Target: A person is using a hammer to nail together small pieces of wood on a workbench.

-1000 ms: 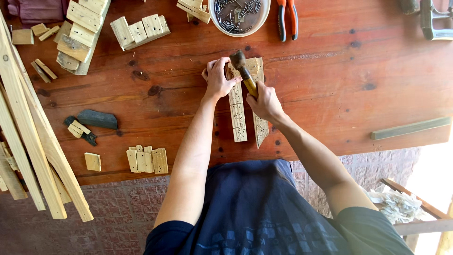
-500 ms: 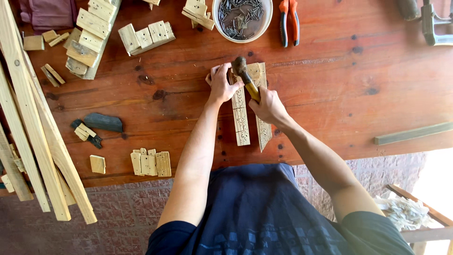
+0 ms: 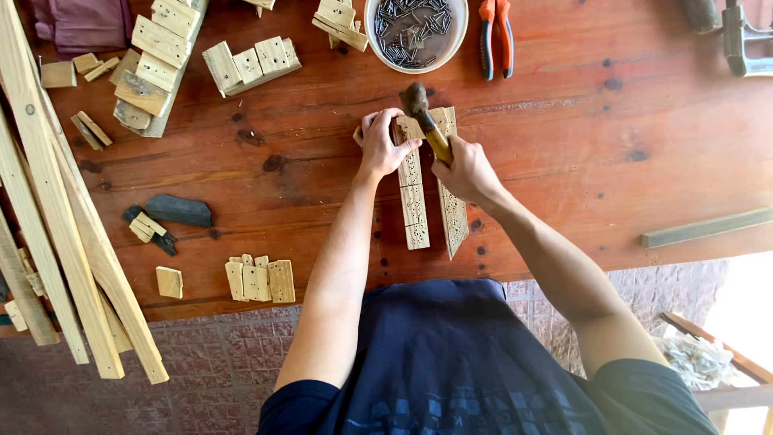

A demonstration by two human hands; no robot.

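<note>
My left hand [image 3: 382,142] presses on the far end of two long wooden slats [image 3: 415,208] that lie side by side on the red-brown workbench [image 3: 564,145]. A short wooden cross piece [image 3: 427,122] sits across their far ends. My right hand [image 3: 467,171] grips the wooden handle of a hammer [image 3: 424,118], whose dark head hangs just over the cross piece beside my left fingers.
A white bowl of nails [image 3: 414,31] stands just beyond the slats, with orange-handled pliers [image 3: 495,36] to its right. Small wood blocks [image 3: 259,279] lie near the front edge; more blocks [image 3: 250,63] at the back left. Long wooden battens [image 3: 56,234] lean along the left side.
The hammer head has shifted a little over the cross piece. Both hands stay on the slats and hammer; the view has drifted slightly.
</note>
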